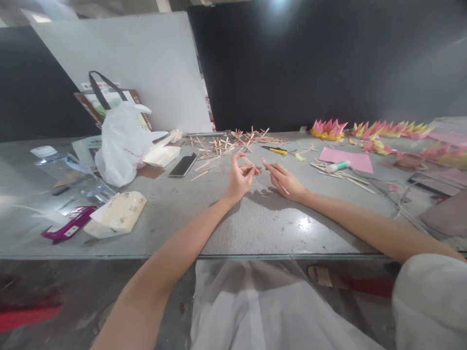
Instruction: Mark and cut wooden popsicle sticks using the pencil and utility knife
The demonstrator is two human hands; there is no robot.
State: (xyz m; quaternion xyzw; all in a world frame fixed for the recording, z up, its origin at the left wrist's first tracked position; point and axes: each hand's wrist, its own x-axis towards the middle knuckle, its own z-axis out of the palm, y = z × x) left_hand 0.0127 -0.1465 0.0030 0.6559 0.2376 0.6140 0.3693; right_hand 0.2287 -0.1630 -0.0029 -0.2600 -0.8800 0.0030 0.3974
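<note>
Over the middle of the grey table, my left hand [241, 181] pinches a thin flat wooden stick [251, 164] between thumb and fingers. My right hand [286, 181] is just to the right of it, fingers stretched toward the stick and the thumb apart below them. I see nothing held in the right hand. Beyond both hands lies a loose pile of wooden sticks [222, 145], with a few single sticks [202, 171] nearer on the left. A yellow and black utility knife [274, 149] rests behind the right hand.
On the left are a phone [183, 166], a white plastic bag [122, 141], a water bottle [73, 170], a tissue pack [118, 214] and a purple packet [69, 224]. To the right are pink paper [346, 159], a glue stick [337, 166] and pink-yellow paper flowers [328, 130]. Dark panels [310, 63] stand behind.
</note>
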